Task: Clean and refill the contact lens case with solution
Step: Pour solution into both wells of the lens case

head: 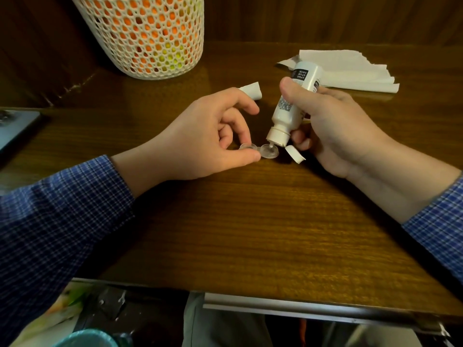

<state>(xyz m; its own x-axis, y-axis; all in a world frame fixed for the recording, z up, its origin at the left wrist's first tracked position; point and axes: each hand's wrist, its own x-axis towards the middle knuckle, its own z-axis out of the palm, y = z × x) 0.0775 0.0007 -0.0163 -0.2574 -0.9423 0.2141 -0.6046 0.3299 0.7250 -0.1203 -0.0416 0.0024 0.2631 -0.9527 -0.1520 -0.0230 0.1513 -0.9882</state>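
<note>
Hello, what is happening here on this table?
A person in a blue checked shirt is refilling a contact lens case. The left hand pinches the case's left well and steadies it on the wooden table. The right hand grips a white solution bottle, tipped nozzle-down over the right well. Two white caps lie near the hands, a folded paper towel lies behind, and a mesh basket stands at the back left.
</note>
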